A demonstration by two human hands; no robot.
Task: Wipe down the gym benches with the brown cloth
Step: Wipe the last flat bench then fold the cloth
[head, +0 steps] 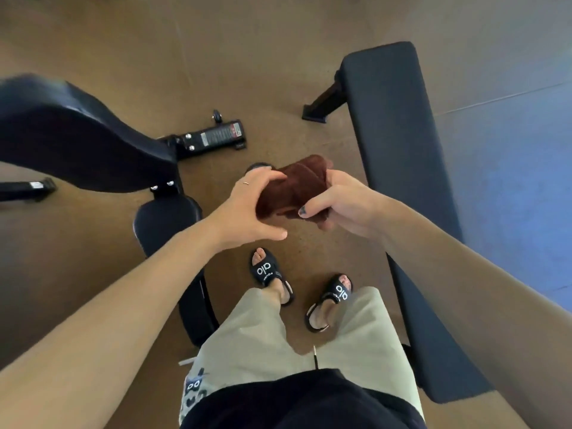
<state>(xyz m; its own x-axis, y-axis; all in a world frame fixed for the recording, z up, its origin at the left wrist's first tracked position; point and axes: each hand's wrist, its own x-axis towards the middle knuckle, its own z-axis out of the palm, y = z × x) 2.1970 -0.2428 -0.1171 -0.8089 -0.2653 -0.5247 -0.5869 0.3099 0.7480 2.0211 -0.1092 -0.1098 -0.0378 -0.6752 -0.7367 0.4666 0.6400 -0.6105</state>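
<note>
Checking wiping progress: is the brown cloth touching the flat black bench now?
No, both hands hold the folded brown cloth in the air, apart from the flat black bench.

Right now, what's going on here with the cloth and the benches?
A person stands between two benches, holding a folded brown terry cloth in the air with both hands. The right hand grips its right end, thumb on top; the left hand curls its fingers around the left edge. The cloth touches neither bench: the long flat black padded bench lies to the person's right, the adjustable black padded bench with its raised backrest to the left. No wiping is underway at this moment.
</note>
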